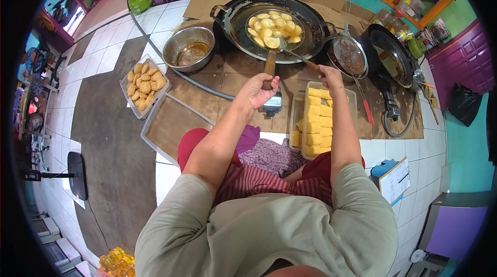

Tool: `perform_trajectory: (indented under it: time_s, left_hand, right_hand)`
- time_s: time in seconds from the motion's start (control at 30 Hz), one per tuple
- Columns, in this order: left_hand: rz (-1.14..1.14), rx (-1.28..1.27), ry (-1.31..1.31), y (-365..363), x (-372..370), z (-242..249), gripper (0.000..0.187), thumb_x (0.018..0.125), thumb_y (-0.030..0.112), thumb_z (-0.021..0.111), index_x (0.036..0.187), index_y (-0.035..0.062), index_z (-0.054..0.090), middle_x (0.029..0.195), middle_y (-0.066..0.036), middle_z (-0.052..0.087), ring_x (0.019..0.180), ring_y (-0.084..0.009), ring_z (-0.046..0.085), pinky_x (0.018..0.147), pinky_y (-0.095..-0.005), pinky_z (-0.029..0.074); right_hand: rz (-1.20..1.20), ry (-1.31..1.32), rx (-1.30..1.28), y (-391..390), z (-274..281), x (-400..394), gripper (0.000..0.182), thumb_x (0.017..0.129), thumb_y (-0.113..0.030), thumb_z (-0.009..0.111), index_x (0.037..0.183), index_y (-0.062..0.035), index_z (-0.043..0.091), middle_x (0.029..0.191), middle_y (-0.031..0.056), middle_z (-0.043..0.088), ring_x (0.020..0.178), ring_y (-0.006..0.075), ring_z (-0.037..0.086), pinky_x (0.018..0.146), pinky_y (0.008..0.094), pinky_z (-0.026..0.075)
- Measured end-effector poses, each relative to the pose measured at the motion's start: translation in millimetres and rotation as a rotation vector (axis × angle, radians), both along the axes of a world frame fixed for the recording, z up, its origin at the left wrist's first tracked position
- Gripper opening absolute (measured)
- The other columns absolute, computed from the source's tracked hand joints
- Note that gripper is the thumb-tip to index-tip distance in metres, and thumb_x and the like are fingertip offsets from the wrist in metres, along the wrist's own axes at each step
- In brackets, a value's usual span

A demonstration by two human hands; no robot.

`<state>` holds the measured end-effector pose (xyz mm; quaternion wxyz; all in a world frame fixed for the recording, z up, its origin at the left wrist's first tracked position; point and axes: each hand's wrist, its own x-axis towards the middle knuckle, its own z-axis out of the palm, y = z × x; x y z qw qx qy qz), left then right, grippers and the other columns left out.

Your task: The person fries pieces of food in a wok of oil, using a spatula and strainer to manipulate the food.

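Note:
My left hand [259, 90] is curled round the wooden handle [270, 63] of a strainer that rests in the big black wok. Several yellow pieces [274, 26] lie together in the strainer, over the oil. My right hand [329, 77] grips the wooden handle of a metal spatula [300, 57], whose blade touches the pieces at the strainer's near side. Below my right hand stands a clear container [296, 116] with rows of yellow blocks [317, 121], partly hidden by my forearm.
Left of the wok [228, 28] are a metal bowl [189, 49], a box of brown fried pieces [145, 86] and a shallow tray [173, 127]. A round mesh strainer [348, 55] and a second pan [389, 59] stand right. A hose [191, 77] crosses the cardboard.

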<state>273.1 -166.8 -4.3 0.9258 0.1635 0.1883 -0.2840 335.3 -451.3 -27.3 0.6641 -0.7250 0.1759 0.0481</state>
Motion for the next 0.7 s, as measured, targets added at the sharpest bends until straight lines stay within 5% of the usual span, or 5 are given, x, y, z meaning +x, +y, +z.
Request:
perform_trajectory:
  time_s: [0.17, 0.37, 0.47, 0.57, 0.7]
  left_hand:
    - [0.009, -0.002, 0.049, 1, -1, -4, 0.031, 0.077, -0.008, 0.053, 0.105, -0.0138, 0.040, 0.091, -0.017, 0.053, 0.070, -0.0153, 0.053, 0.058, -0.0221, 0.050]
    - [-0.061, -0.045, 0.027, -5, -8, 7, 0.028, 0.075, -0.010, 0.052, 0.100, -0.0119, 0.041, 0.091, -0.016, 0.053, 0.070, -0.0160, 0.054, 0.059, -0.0222, 0.051]
    - [-0.064, -0.110, 0.026, -7, -9, 5, 0.026, 0.073, -0.010, 0.051, 0.097, -0.0095, 0.040, 0.088, -0.013, 0.052, 0.067, -0.0148, 0.052, 0.057, -0.0210, 0.049]
    - [-0.031, -0.091, 0.076, -10, -11, 11, 0.024, 0.073, -0.011, 0.051, 0.095, -0.0086, 0.041, 0.086, -0.012, 0.051, 0.064, -0.0137, 0.051, 0.055, -0.0203, 0.047]
    - [-0.040, -0.100, 0.058, -10, -13, 14, 0.020, 0.073, -0.010, 0.050, 0.091, -0.0071, 0.041, 0.086, -0.011, 0.050, 0.064, -0.0135, 0.050, 0.055, -0.0208, 0.047]
  right_hand:
    - [-0.025, 0.014, 0.054, -22, 16, 11, 0.022, 0.082, -0.020, 0.059, 0.099, -0.0063, 0.064, 0.062, 0.0021, 0.055, 0.040, 0.0051, 0.035, 0.037, 0.0204, 0.024]
    - [-0.102, -0.110, -0.120, 0, 38, 54, 0.026, 0.082, -0.022, 0.059, 0.093, 0.0005, 0.064, 0.064, 0.0041, 0.055, 0.047, 0.0093, 0.047, 0.038, 0.0225, 0.034]
    - [-0.153, -0.190, -0.205, 22, 23, 91, 0.027, 0.081, -0.022, 0.058, 0.092, 0.0007, 0.066, 0.066, 0.0051, 0.060, 0.049, 0.0120, 0.053, 0.042, 0.0250, 0.041]
    - [-0.170, -0.211, -0.217, 42, -4, 135, 0.021, 0.080, -0.022, 0.059, 0.090, -0.0038, 0.065, 0.064, 0.0029, 0.056, 0.048, 0.0102, 0.049, 0.041, 0.0227, 0.037]
    - [-0.144, -0.374, -0.607, 65, -50, 191, 0.028, 0.081, -0.026, 0.055, 0.090, -0.0036, 0.068, 0.066, 0.0072, 0.062, 0.050, 0.0142, 0.057, 0.049, 0.0287, 0.044]
